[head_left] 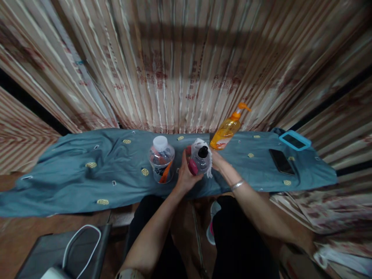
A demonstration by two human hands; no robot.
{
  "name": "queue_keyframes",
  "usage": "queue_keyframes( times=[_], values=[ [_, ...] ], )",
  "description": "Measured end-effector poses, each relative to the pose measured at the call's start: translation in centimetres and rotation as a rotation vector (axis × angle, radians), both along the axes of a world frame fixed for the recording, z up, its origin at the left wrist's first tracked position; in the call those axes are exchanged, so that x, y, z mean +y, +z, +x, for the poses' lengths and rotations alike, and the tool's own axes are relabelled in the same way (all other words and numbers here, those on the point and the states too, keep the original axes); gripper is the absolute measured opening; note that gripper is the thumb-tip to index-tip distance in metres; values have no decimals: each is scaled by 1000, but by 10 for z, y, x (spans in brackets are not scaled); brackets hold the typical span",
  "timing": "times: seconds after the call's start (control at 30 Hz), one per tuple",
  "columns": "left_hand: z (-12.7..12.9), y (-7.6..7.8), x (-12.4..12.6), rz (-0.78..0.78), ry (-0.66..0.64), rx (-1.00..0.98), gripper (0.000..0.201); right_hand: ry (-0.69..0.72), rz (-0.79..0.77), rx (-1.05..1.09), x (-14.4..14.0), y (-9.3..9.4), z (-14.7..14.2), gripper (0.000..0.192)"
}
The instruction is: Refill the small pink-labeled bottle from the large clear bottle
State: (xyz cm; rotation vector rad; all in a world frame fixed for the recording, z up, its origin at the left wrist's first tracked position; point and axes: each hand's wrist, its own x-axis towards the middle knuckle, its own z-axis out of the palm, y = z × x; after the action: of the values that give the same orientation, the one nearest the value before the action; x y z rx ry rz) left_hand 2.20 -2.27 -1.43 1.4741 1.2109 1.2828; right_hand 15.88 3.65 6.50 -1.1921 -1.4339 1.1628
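My left hand [186, 176] is closed around the near left side of a clear bottle [201, 164] with a black cap and a pink label. A white cloth [209, 169] lies against the far and right sides of the bottle. My right hand [217, 159] presses that cloth to the bottle from the right, its fingers mostly hidden behind it. To the left stands a clear plastic bottle with a white lid [161, 164], bearing an orange and dark label. Just beyond my right hand is an orange pump bottle [226, 131], partly filled with yellow-orange liquid.
A blue-green cloth with pineapple prints [116, 159] covers the narrow table. On its right lie a black phone [281, 161] and a blue-framed object [295, 140]. Curtains [180, 69] hang close behind. A dark stool-like surface [55, 248] with a white cable is at lower left.
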Motion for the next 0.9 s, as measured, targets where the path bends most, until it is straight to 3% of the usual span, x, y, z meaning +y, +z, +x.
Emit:
queue_keyframes(
  times=[0.1,0.23,0.4,0.53,0.7,0.9],
  values=[
    [2,-1,0,-2,6,7,129,-66,1,24,-25,-13,-3,43],
    [2,1,-1,2,7,41,128,-255,166,-14,-47,-17,-14,47],
    [3,1,-1,-4,33,58,129,-336,302,-159,-51,-13,-24,42],
    [5,-7,1,52,61,31,112,-427,353,-270,-47,-20,-30,39],
    [8,-13,4,95,70,43,100,-542,369,-335,-50,-32,-37,41],
    [14,-12,2,114,51,75,109,-612,270,-318,-55,-50,-33,39]
  ],
)
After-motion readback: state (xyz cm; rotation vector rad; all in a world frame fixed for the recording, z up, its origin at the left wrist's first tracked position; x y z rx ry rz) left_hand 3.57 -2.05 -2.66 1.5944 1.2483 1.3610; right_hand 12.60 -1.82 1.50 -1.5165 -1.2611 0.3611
